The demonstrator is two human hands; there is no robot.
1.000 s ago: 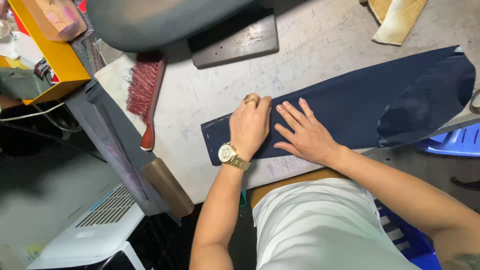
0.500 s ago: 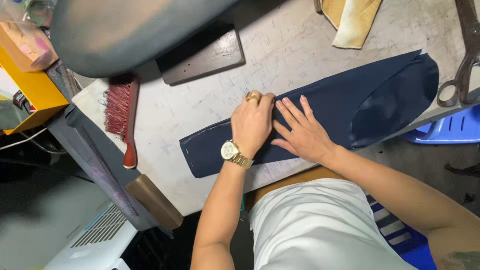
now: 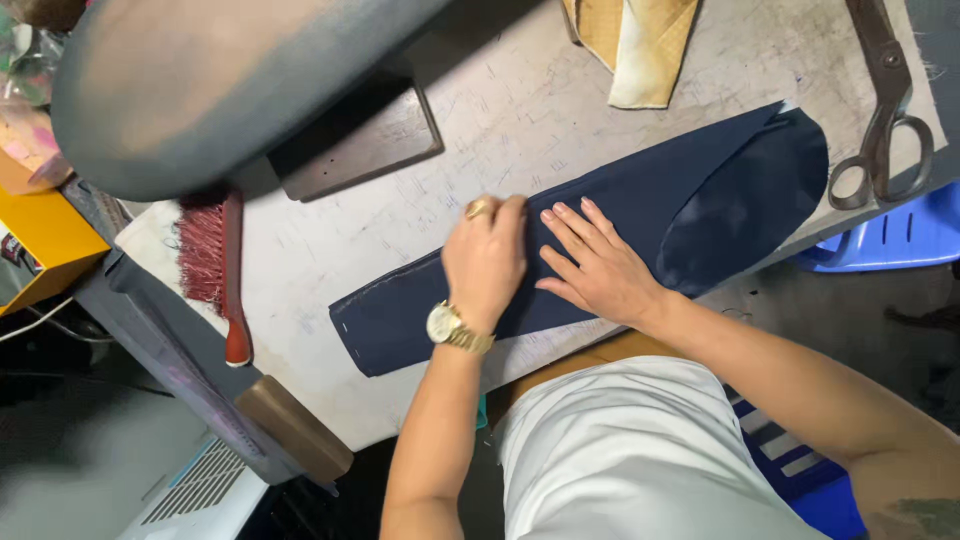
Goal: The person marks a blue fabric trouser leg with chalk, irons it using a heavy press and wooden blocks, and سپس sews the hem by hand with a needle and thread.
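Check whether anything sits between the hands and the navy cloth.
Nothing visible does. The left hand and right hand both lie flat on the navy cloth. The brush and scissors lie off to the sides.

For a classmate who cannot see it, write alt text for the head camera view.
Two bare hands press flat on a long navy cloth piece on a scuffed grey table: the left hand, with a gold watch and ring, beside the right hand. A red brush lies to the left, large scissors at the top right.
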